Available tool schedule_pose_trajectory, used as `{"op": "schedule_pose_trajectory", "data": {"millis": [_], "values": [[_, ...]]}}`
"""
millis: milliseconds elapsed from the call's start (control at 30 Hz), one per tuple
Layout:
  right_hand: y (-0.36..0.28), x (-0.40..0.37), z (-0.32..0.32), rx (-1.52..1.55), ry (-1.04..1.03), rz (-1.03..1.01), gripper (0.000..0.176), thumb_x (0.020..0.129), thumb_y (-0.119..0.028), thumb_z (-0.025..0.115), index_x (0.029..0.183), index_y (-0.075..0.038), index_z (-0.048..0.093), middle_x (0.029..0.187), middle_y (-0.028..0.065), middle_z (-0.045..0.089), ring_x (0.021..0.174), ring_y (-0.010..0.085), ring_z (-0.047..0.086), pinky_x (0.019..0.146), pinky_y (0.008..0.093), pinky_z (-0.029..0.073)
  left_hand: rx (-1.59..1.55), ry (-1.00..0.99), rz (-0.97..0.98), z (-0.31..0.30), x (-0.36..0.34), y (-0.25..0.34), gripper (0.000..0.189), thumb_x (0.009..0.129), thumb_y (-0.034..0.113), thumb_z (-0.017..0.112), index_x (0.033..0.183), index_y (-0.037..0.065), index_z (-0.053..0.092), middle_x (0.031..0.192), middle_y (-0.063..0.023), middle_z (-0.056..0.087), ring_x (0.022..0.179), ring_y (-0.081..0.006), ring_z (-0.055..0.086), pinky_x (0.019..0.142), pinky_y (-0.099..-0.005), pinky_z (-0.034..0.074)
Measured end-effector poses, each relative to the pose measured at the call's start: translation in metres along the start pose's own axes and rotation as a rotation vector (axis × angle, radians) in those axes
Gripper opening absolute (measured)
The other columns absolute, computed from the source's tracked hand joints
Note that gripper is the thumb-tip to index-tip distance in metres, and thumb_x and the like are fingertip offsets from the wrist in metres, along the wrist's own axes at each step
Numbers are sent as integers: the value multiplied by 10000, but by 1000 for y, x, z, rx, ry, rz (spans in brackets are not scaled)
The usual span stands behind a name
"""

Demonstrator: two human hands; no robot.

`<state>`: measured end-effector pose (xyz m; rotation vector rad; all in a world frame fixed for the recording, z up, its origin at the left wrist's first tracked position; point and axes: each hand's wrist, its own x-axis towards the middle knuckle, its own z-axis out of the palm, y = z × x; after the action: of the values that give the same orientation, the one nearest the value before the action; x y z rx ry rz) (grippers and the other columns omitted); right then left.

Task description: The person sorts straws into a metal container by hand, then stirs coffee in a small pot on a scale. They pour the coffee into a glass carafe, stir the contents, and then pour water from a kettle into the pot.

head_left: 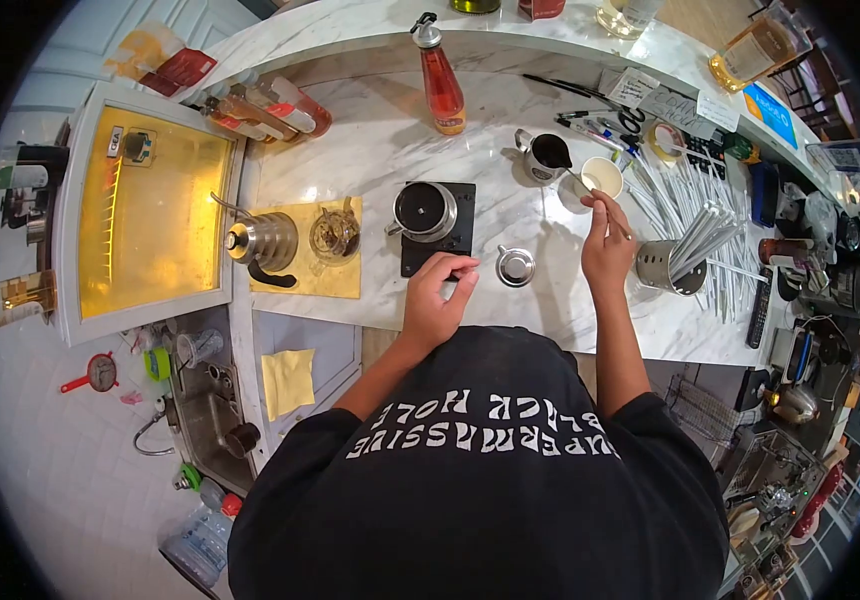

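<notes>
Fingers of my right hand (pixel 607 245) pinch a spoon (pixel 579 179) at the pitcher (pixel 538 166); my left hand (pixel 438 300) curls, fingertips apart, by the black scale (pixel 462 222).

Black shirt (pixel 470 500), on the body side of the left hand (pixel 440 298) and right hand (pixel 607 245): white lettering, inverted, reads "BLACK HOLE" and "UPERMASSIVE"; initial letter unclear. Blue card (pixel 770 115) and handwritten notes (pixel 685 110), beyond right hand: lettering not legible.

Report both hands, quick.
Left hand: half open at the scale, nothing seen in it.
Right hand: closed on a thin utensil by the pitcher.
</notes>
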<state>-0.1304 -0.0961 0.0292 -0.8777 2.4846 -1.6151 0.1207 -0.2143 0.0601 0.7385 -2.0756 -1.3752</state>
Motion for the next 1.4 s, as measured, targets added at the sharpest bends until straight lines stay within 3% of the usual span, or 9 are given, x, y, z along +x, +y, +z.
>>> {"op": "schedule_pose_trajectory", "data": {"millis": [133,233,333,433,533,733,1067,1267,1400], "values": [[2,-2,-1,-7,-39,58,345,1104,-271,560,1268,1,696,1085,116,781,1046,226,721,970,345,521,1,-15,1,0,0,1,155,952,57,701,1083,-24,719,978,-132,704,861,-216,697,797,-318,551],[0,-8,0,-75,25,66,379,1071,-288,618,1278,21,688,1045,148,780,981,221,734,928,346,536,10,-29,12,-1,0,4,157,951,56,703,1085,-24,718,978,-132,704,858,-218,698,799,-318,551],[-4,-23,-1,-123,14,342,421,1013,-317,678,1274,14,687,1044,186,777,965,295,755,884,377,552,15,-20,17,-3,-2,6,156,949,54,706,1087,-19,720,979,-130,705,855,-217,698,800,-317,551],[14,-48,7,-142,-198,293,416,995,-304,691,1269,9,686,1044,193,774,956,323,752,875,400,560,19,13,5,-5,-6,4,158,949,53,706,1091,-13,722,968,-126,706,855,-216,695,800,-320,547],[37,-75,24,-247,-388,-33,417,926,-278,745,1270,-50,685,1233,187,716,1118,358,684,928,452,537,10,5,-56,-8,-14,3,159,965,79,691,1103,7,725,978,-111,712,909,-210,683,851,-324,519],[29,-108,39,-519,-628,-257,563,814,-300,830,1318,-126,652,1442,127,588,1324,337,547,990,508,483,55,10,-55,-14,-34,8,164,962,93,693,1104,18,728,968,-102,718,910,-203,682,844,-324,495],[18,-146,35,-551,-598,-308,736,705,-407,913,1338,-153,636,1472,100,556,1373,341,486,1064,553,385,78,43,-79,-21,-75,0,157,955,80,702,1086,-3,726,950,-122,714,864,-216,687,813,-326,529],[3,-178,24,-542,-671,-291,788,661,-378,932,1364,-189,628,1494,96,543,1401,345,458,1074,561,347,75,23,-119,-18,-87,-5,163,949,89,706,1088,9,730,953,-115,720,864,-213,693,806,-324,530],[15,-202,18,-516,-659,-331,722,688,-239,908,1354,-213,632,1465,83,548,1375,339,474,1054,584,367,65,4,-122,-18,-95,-8,159,947,85,703,1085,12,732,958,-116,723,860,-214,696,804,-322,532]]}}
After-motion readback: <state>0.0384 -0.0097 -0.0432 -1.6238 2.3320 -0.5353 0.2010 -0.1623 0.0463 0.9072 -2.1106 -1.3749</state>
